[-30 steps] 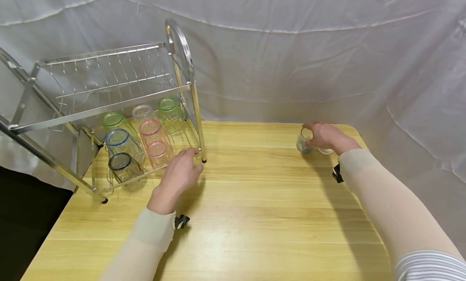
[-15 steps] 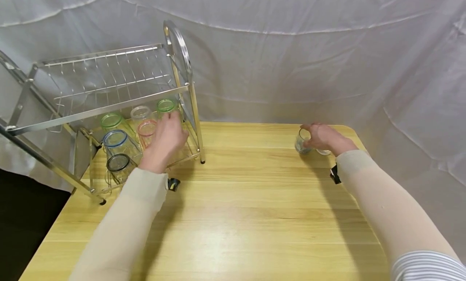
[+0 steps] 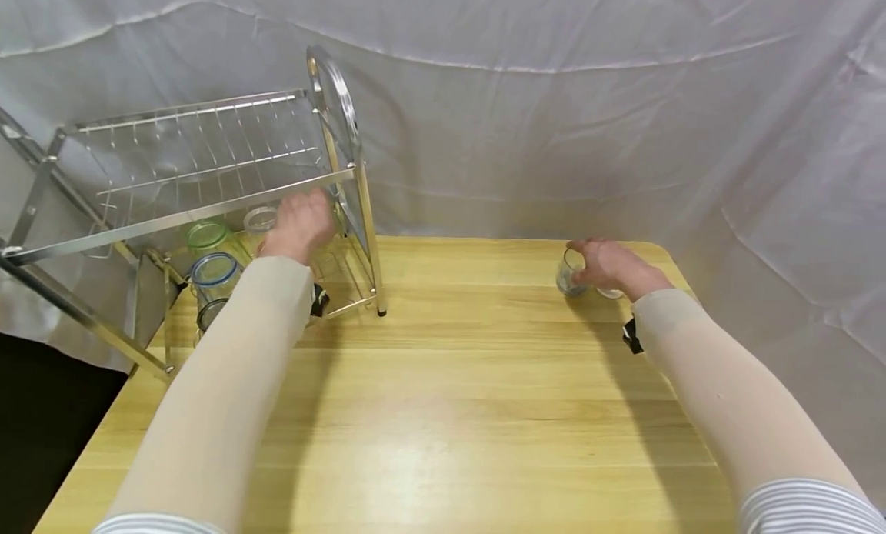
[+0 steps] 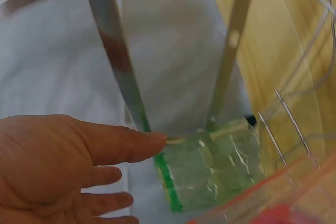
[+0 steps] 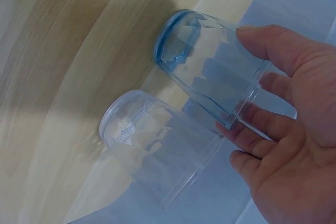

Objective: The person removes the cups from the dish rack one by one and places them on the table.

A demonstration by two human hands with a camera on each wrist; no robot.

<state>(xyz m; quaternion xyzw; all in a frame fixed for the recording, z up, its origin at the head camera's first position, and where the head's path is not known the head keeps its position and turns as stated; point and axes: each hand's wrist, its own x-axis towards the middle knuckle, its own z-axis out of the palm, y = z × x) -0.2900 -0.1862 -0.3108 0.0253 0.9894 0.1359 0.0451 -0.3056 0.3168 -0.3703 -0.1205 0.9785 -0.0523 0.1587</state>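
On the lower tier of a metal dish rack (image 3: 187, 214), my left hand (image 3: 301, 220) reaches among upside-down glasses. Its thumb tip lies right at the green rim of a green-tinted glass (image 4: 215, 171) in the left wrist view; the other fingers extend beside it, not curled round it. A pink-rimmed glass (image 4: 273, 208) is close below. At the far right of the table, my right hand (image 3: 609, 265) holds a blue-tinted glass (image 5: 210, 66) near its upper rim, thumb on one side and fingers on the other. A clear glass (image 5: 157, 140) stands beside it.
More glasses stand on the rack's lower tier: a green one (image 3: 208, 234), a clear one (image 3: 260, 218) and a blue-rimmed one (image 3: 214, 268). The rack's upper tier lies above my left hand. A grey cloth (image 3: 498, 134) hangs behind the wooden table (image 3: 443, 380).
My left hand has moved from the rack's front edge, up and inward over the pink glasses, to the green glass at the back right. My right hand stays at the blue-tinted glass.
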